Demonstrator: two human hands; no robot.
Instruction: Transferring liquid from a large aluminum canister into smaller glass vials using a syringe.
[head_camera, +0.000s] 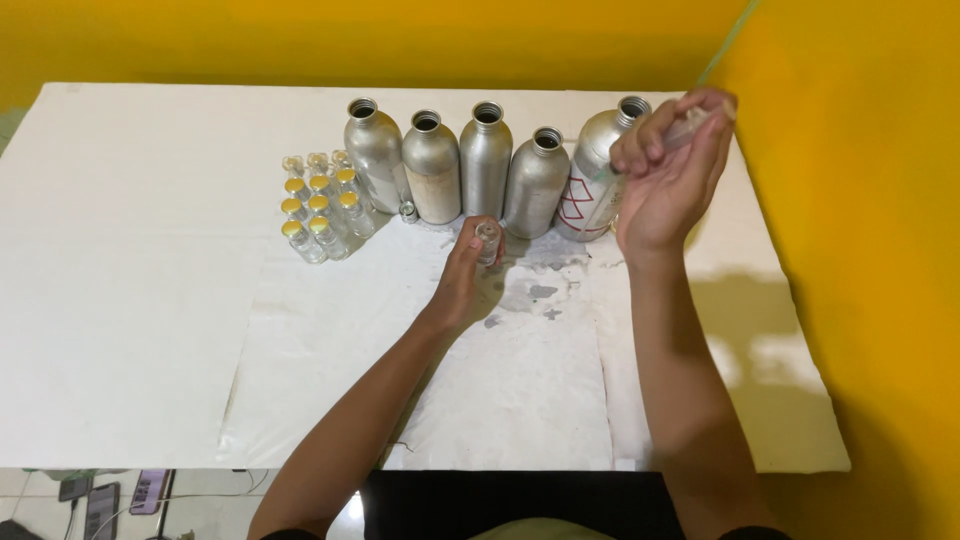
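Glass vial, small and clear (487, 240), upright on white worktop (150, 300), pinched in my left hand (462, 280): light, slick, breakable; hold low. Right hand (672, 165) clasps clear plastic syringe (690, 125) over silver aluminium bottle (598, 170).

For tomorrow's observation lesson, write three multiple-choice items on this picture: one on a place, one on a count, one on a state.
1. Where does the cluster of small clear glass vials with yellow caps stand?
A. left of the silver bottles
B. right of them
C. on the floor

2. How many tall silver aluminium bottles stand in the row?
A. three
B. five
C. eight

3. How are the silver bottles?
A. capped
B. lying down
C. upright with open mouths

Answers:
1 A, the vials sit beside the leftmost bottle on the white table.
2 B, five stand side by side.
3 C, every neck shows a dark open mouth.

Meanwhile the left hand grips a small clear vial; the right hand holds a clear syringe-like tube.
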